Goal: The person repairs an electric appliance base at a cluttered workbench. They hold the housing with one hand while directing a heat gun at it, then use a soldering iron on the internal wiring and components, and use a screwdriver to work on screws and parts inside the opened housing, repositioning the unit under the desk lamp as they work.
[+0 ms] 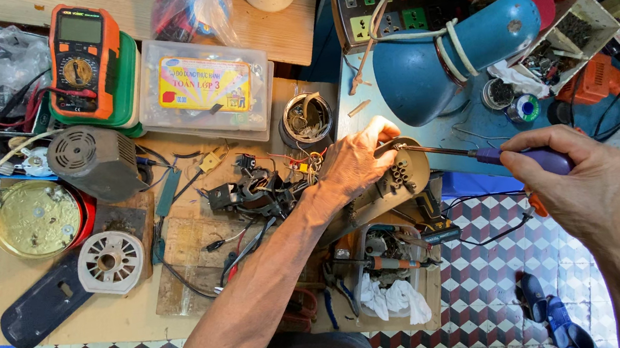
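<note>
- While the left hand presses down on a round beige plastic part with a row of small metal terminals, the right hand holds a purple-handled soldering iron, whose thin metal tip reaches the terminals.
- Left grip: the fingers are pressed together around the edge of the beige part, which rests at the right edge of the wooden counter, just under a blue desk lamp.
- Right grip: the fingers are closed firmly around the purple handle.
- I judge the iron to be light and stiff, with a hot tip; it is best to hold it only by the handle, far from the metal.
- The beige part looks light, rigid and somewhat fragile at the terminals, so holding it by the rim seems safest.
- Thin red and black wires lie near the left wrist; they are soft and tangle easily.
- At the back of the counter lies a clear plastic box with a yellow rectangular label.
- Left of the box stands an orange multimeter on a green case.
- A grey power strip with green sockets lies behind the lamp.
</note>
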Demonstrator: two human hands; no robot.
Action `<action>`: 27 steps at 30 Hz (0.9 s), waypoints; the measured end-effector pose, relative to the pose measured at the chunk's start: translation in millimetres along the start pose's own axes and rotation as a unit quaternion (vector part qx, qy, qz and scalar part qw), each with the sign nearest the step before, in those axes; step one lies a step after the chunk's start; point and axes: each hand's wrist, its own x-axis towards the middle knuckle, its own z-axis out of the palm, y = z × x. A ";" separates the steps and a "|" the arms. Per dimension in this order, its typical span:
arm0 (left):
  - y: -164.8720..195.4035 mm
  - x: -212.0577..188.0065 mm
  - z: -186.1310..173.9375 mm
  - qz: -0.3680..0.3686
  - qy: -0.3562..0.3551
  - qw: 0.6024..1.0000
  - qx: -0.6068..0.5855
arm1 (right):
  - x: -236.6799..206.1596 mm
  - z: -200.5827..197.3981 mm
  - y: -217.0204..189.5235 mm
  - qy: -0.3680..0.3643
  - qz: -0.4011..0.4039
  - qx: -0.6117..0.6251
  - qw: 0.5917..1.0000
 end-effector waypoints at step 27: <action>9.8 -6.3 0.5 0.055 0.068 0.993 0.083 | -0.3 -2.4 -3.6 0.002 0.011 -0.032 0.999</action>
